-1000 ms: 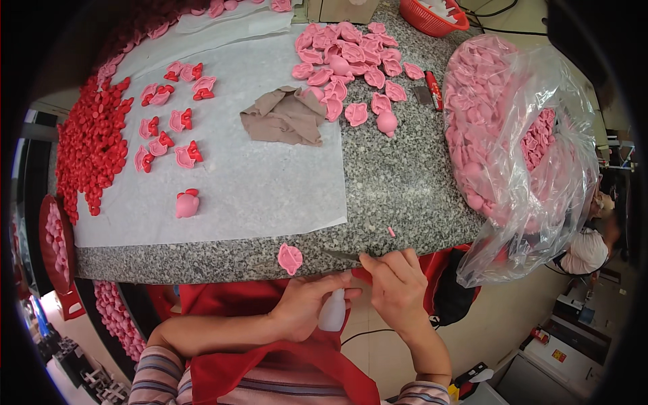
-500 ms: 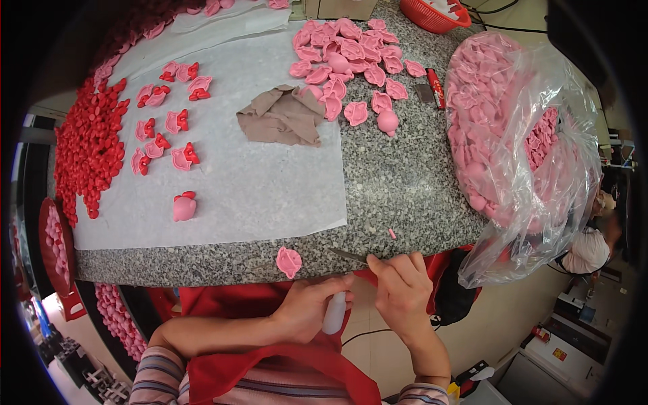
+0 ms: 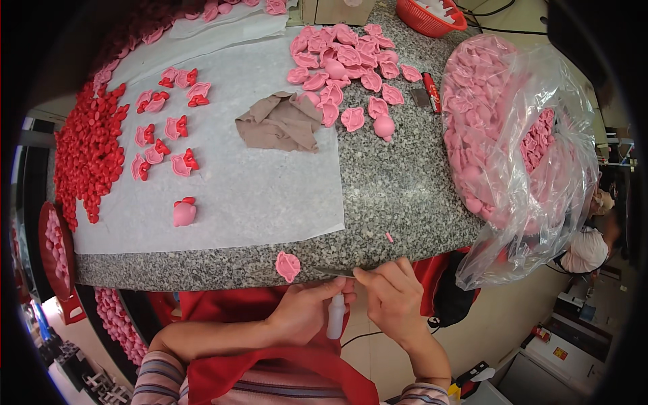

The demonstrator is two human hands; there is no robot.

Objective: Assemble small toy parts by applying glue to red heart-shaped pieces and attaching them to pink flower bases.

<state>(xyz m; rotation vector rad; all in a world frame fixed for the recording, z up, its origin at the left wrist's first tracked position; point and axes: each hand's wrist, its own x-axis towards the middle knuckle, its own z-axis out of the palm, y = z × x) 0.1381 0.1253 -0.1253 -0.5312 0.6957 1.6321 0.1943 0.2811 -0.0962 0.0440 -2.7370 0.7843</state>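
Observation:
My left hand [image 3: 304, 309], just below the table's front edge, is closed round a small white plastic bottle [image 3: 335, 317] that hangs downward. Whether its fingertips pinch anything else I cannot make out. Close beside it, my right hand [image 3: 393, 297] grips a thin knife [image 3: 329, 272], its blade pointing left over the edge and its handle hidden in the fingers. A pink moulded shell piece [image 3: 288, 268] lies by itself on the stone at the edge, above my left hand. To the right, a tiny pink stub [image 3: 389, 237] rests on the stone.
White paper [image 3: 270, 196] carries pink shells with red bows [image 3: 183, 163], a pink rounded piece with a red bow [image 3: 184, 212] and a brown cloth [image 3: 280, 121]. Red pieces [image 3: 91, 155] heap at left, pink shells [image 3: 344, 57] behind. A clear bag [image 3: 503, 155] of pink pieces stands right.
The knife and my right hand have moved left and slightly down, toward my left hand. My left hand with the bottle has barely shifted.

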